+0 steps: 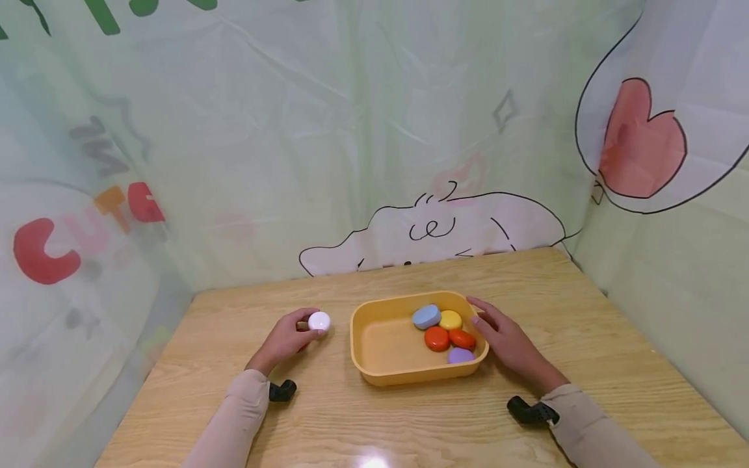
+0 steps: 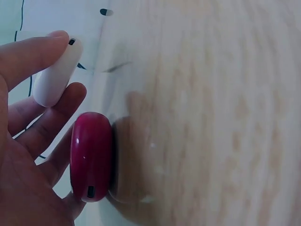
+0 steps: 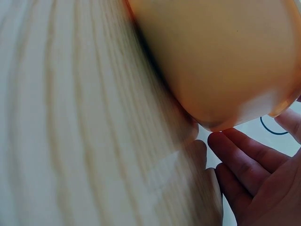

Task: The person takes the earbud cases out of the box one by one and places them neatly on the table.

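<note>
My left hand (image 1: 288,335) pinches a glossy white rounded disc (image 1: 319,322) between thumb and fingers, left of the tray. Under that hand, a dark red disc (image 2: 91,157) of similar shape stands close by the lower fingers in the left wrist view; the hand mostly hides it from the head view. A yellow-orange tray (image 1: 374,376) with rounded corners sits mid-table. At its right end lie a blue disc (image 1: 426,316), a yellow disc (image 1: 450,320), two red discs (image 1: 436,338) and a purple disc (image 1: 461,355). My right hand (image 1: 508,341) rests against the tray's right side, fingers loosely extended.
The wooden table (image 1: 409,422) meets a printed cloth backdrop (image 1: 263,162) at its back and on both sides. Each wrist wears a black camera mount, one at the left sleeve (image 1: 234,416) and one at the right sleeve (image 1: 591,422).
</note>
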Demonstrator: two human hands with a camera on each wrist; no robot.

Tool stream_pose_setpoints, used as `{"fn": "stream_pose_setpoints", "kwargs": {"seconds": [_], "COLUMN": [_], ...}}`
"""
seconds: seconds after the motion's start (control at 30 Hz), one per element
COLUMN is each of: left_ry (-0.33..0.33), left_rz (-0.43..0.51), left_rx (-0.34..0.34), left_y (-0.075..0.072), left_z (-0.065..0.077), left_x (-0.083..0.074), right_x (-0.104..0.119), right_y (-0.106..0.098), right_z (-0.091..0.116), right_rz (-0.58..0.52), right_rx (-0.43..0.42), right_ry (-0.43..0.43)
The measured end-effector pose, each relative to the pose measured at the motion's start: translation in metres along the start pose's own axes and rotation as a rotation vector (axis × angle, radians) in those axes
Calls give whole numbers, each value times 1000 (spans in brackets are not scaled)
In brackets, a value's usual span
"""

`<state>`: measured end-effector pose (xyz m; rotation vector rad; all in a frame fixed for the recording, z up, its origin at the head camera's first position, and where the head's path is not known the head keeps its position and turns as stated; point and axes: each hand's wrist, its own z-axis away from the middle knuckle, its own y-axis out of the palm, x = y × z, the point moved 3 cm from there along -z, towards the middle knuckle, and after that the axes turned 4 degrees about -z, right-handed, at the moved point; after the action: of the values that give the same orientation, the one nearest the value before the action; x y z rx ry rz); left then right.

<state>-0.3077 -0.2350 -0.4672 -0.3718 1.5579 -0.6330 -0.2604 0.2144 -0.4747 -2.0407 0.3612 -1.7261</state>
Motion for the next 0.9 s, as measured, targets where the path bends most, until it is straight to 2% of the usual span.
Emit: {"fn": "stream_pose_setpoints", "kwargs": {"seconds": [0.4,0.67,0.9], "left_ry": [45,53,98], "left_rz": [-61,-113,-185], "left_rx": [15,14,13], "left_y": [3,4,3], "left_z": [1,0,1], "left_x": [3,3,0], "right_x": [1,2,3], "right_y": [1,1,0], "right_z": [0,0,1], "right_rz": [-2,1,-3], "right_rx": [1,0,1], "right_ry": [-4,2,-1]}}
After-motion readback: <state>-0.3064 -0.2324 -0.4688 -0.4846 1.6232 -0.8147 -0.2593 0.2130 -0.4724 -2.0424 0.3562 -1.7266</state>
